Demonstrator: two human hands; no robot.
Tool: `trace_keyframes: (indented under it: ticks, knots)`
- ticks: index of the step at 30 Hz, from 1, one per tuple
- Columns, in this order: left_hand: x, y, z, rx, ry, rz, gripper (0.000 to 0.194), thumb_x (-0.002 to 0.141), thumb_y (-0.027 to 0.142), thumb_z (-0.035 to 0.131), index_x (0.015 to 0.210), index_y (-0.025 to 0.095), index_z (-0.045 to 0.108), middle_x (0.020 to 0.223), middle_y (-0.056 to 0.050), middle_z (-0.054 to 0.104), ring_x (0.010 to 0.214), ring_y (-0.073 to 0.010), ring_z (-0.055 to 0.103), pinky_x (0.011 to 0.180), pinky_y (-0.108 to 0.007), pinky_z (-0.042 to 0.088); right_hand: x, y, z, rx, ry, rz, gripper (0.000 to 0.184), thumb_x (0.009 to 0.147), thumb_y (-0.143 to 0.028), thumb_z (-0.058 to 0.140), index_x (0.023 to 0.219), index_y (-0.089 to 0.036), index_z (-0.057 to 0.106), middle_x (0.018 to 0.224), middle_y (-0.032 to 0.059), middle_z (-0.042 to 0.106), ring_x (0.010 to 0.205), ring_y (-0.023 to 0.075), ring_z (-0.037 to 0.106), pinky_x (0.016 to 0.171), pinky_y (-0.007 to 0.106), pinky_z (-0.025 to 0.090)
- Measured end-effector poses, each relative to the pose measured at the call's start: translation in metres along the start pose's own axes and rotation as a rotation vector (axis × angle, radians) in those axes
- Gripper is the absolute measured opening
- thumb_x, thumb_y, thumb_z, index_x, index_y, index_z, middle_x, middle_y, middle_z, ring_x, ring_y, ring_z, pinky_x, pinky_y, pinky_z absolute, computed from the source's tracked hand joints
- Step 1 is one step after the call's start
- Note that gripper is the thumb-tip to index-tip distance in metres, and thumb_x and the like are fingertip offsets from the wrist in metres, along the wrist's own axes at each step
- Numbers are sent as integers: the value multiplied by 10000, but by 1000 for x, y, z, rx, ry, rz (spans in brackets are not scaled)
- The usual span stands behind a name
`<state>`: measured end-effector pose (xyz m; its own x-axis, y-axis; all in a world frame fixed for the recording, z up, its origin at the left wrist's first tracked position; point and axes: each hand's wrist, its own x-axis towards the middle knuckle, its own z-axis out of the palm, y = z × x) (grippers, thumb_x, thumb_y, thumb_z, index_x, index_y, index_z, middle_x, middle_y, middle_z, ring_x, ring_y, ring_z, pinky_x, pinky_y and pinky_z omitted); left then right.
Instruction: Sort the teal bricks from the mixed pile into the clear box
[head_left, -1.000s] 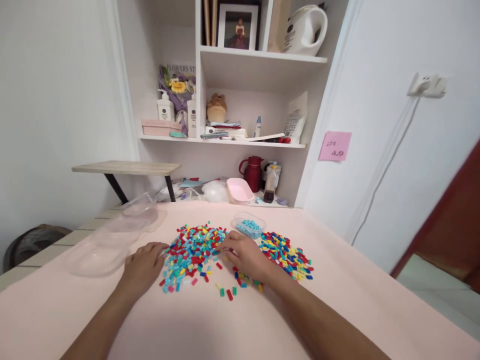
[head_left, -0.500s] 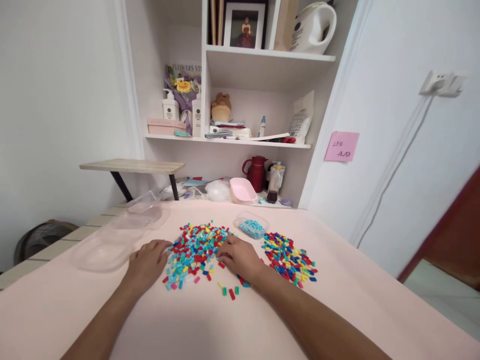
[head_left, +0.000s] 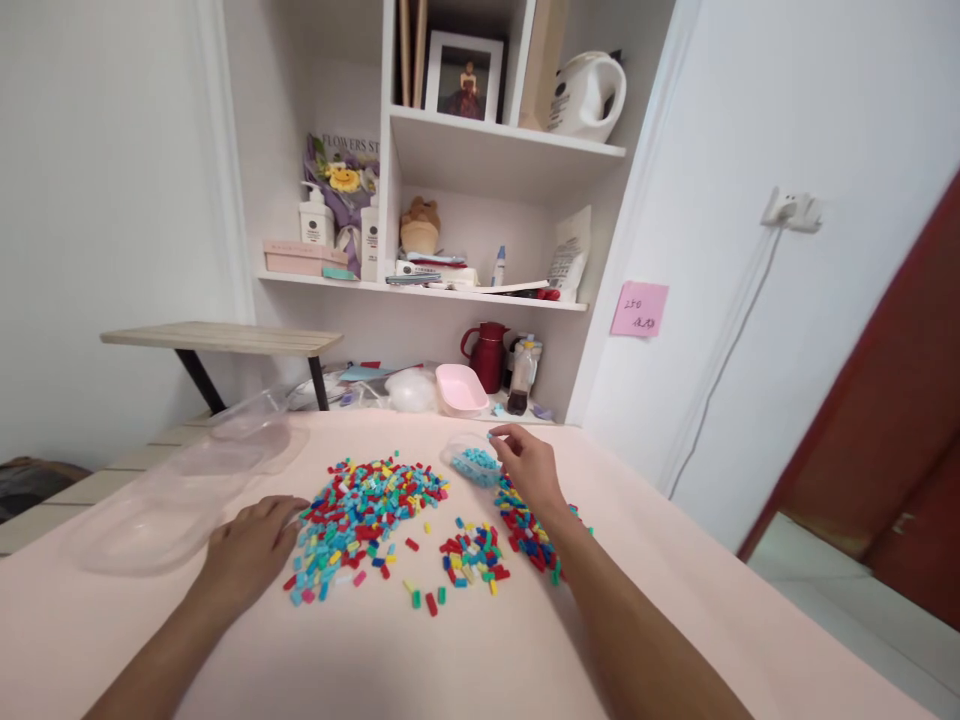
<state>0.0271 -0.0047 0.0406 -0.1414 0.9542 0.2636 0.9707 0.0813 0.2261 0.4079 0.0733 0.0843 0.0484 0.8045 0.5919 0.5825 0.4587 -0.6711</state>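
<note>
Moved right hand (head_left: pixel 529 468) from big pile (head_left: pixel 367 508) to clear box (head_left: pixel 458 443), pinching blue block (head_left: pixel 490 435) near matching blocks (head_left: pixel 474 463). Kept left hand (head_left: pixel 251 548) by pile, grip spread.

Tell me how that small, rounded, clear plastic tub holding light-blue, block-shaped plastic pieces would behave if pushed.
The tub looks thin-walled, so it may flex under pressure. Its small pieces suggest a light load, so it would probably slide easily. Sitting low and broad, it seems unlikely to tip.
</note>
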Motion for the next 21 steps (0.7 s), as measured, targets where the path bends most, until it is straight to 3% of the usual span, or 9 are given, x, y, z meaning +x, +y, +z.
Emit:
trace_keyframes:
  ticks: [5,9,12,15,18,21]
  knots:
    - [0,1,-1,-1,-31,-10,456,909,341,290,1217,327,626,1344,-31,594,1241,-273,515,997,-478,360,4,7,0,-29,-30,-15,319,844,-329,533,1109,-226,678,894,14,696,617,154,640,657,297,513]
    - [-2,4,-2,3,-18,-2,437,897,332,329,1216,322,628,1333,-36,599,1229,-271,520,988,-468,362,-10,-15,4,26,-89,-67,290,895,-308,472,1040,-211,704,829,22,700,645,164,642,689,306,510]
    - [-5,8,-5,-21,-20,-8,430,905,316,323,1207,310,631,1328,-40,603,1219,-255,522,992,-455,350,-28,-43,16,36,-252,-268,219,902,-249,516,945,-217,728,900,47,722,801,182,652,784,310,494]
    - [-7,9,-6,-42,-12,-12,418,906,310,332,1191,301,637,1308,-51,614,1214,-252,520,993,-454,337,-50,-64,35,29,-492,-462,206,921,-212,538,964,-233,738,949,51,718,903,182,635,843,300,474]
    - [-7,8,-3,-53,2,-11,402,907,324,348,1182,320,641,1292,-41,622,1206,-247,521,1000,-446,325,-66,-69,53,-22,-624,-595,215,898,-183,575,1000,-260,748,973,44,707,940,188,618,878,309,448]
    - [-7,5,0,-63,9,1,399,910,321,352,1188,329,638,1287,-35,623,1195,-239,522,999,-433,322,-72,-63,65,-112,-660,-620,216,886,-181,597,1013,-263,751,932,43,697,907,188,615,851,308,437]
